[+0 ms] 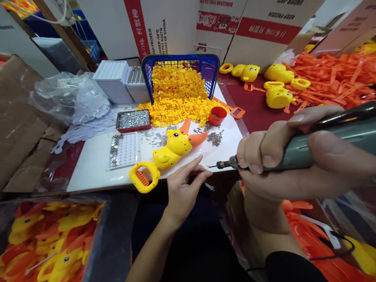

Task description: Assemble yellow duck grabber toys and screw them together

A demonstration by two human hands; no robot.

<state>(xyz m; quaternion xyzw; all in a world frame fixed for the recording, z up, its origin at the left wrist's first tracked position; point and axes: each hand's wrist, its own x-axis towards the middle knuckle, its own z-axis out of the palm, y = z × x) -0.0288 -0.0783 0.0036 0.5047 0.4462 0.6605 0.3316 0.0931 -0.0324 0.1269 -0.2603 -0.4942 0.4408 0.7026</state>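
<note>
My right hand is wrapped round a grey-green electric screwdriver, its thin bit pointing left over the front edge of the white work surface. Close to the bit tip, my left hand has thumb and fingertips pinched together; whatever is between them is too small to make out. Just beyond that hand lies a yellow duck toy with an orange beak and a ring handle. Loose small screws are scattered to the right of the beak, beside a red cup.
Yellow small parts spill from a tipped blue basket at the back. A red tray of metal pieces and a white tray with button cells stand left. Orange parts heap at right. A box of duck toys sits lower left.
</note>
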